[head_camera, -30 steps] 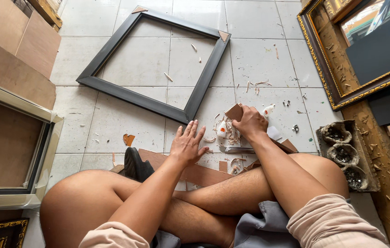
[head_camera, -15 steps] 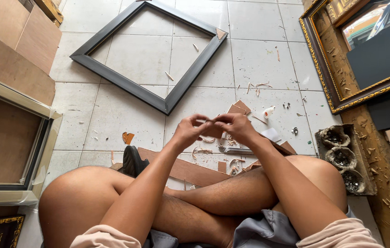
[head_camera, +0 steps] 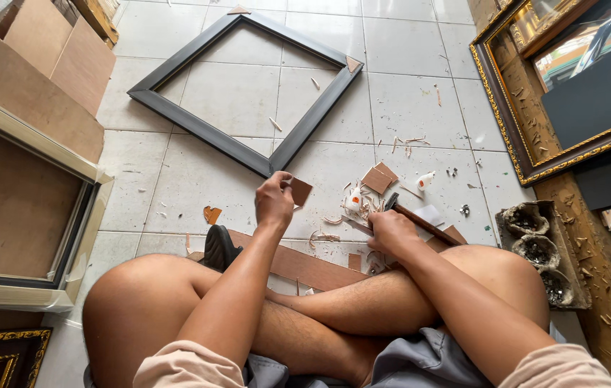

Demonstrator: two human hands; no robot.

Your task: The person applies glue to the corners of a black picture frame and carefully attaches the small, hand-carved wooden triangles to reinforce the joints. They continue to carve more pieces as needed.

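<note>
The small brown board piece point(head_camera: 300, 191) sits pinched in the left hand point(head_camera: 274, 201), just above the fingers and held close to the near corner of the black frame point(head_camera: 248, 93), which lies flat on the pale tiled floor point(head_camera: 176, 179) ahead of both hands. The right hand point(head_camera: 390, 231) is closed around a hammer point(head_camera: 420, 221), whose handle runs away to the right and slightly toward the person, its head pointing up and left, near the scraps. The room is a cluttered workshop floor: the person sits cross-legged, knees spread below the hands. Between the hands lie wood shavings point(head_camera: 327, 236), more brown board offcuts point(head_camera: 377, 177) and a small white glue bottle point(head_camera: 354, 200). A long brown strip point(head_camera: 305, 267) lies across the floor just below the left hand, beside a black sandal point(head_camera: 218, 248). Left of the left hand lean cardboard-backed frames point(head_camera: 25, 208); right of the right hand stands an ornate gold frame point(head_camera: 528, 108) and a grey egg-tray holder point(head_camera: 539, 248).
</note>
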